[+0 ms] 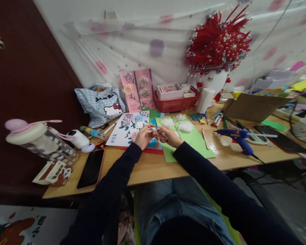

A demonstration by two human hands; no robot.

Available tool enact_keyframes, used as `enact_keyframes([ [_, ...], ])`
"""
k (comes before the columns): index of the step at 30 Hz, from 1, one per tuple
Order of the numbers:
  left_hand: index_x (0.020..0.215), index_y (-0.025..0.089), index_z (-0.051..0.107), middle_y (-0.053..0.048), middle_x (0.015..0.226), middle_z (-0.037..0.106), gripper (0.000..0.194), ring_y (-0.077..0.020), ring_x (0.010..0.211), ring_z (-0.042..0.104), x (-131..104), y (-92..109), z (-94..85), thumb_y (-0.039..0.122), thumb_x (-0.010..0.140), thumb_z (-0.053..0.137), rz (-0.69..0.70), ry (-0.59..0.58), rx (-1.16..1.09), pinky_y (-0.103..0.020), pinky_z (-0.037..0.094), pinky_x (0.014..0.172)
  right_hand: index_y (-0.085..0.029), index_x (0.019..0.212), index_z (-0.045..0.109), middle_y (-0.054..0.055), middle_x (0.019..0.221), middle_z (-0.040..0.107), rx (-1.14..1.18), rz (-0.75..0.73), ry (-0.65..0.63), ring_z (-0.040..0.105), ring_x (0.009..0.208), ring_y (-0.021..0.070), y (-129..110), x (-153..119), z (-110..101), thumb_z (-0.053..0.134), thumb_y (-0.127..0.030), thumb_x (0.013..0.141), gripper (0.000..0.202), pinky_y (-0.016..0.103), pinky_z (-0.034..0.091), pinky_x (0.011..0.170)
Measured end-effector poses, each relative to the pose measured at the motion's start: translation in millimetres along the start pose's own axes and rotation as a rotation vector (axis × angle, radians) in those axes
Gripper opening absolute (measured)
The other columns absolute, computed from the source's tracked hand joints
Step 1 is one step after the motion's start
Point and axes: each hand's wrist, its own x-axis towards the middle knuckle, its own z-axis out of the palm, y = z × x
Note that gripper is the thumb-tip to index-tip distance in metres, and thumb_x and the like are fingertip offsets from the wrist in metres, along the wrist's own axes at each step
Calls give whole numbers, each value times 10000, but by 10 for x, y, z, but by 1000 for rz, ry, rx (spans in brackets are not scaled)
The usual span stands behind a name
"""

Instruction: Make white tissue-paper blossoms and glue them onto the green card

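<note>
My left hand (144, 136) and my right hand (170, 136) meet over the papers, fingertips pinched together. Between them is a small white piece (155, 131), mostly hidden by the fingers; its kind does not show. Beneath my right hand lies a light green sheet (191, 146) bearing fluffy white paper flowers (185, 126). By my left hand is a white sheet (117, 134) with purple, blue and pink flowers, dark leaves and handwritten characters. Blue, orange and red sheets show partly under my hands.
On the right lie a blue glue gun (238, 139), scissors (257, 137) and a dark phone (282, 139). To the left are another phone (91, 168), a bottle (43, 143) and a patterned bag (100, 103). A red basket (175, 104) and pink flower picture (137, 90) stand behind.
</note>
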Motion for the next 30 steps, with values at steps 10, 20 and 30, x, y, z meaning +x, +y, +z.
enact_keyframes([
  [10, 754, 119, 671, -26, 693, 659, 168, -111, 640, 593, -13, -3, 35, 194, 603, 680, 78, 151, 88, -255, 464, 683, -159, 662, 518, -29, 474, 526, 49, -65, 30, 216, 330, 25, -11, -5, -11, 510, -225, 645, 69, 186, 95, 348],
  [20, 718, 128, 726, -45, 710, 703, 203, -139, 669, 622, 0, -31, 6, 259, 569, 766, 202, 275, 266, -290, 493, 727, -161, 633, 519, -39, 489, 517, -23, -170, 75, 236, 338, 25, -3, -1, -22, 507, -229, 662, 75, 186, 135, 349],
  [30, 701, 111, 654, -26, 673, 672, 238, -112, 648, 608, 25, -61, 0, 259, 566, 781, 165, 249, 163, -262, 473, 712, -170, 590, 511, -50, 479, 466, -250, -231, 153, 325, 360, 40, -24, -32, 42, 492, -247, 681, 121, 183, 225, 356],
])
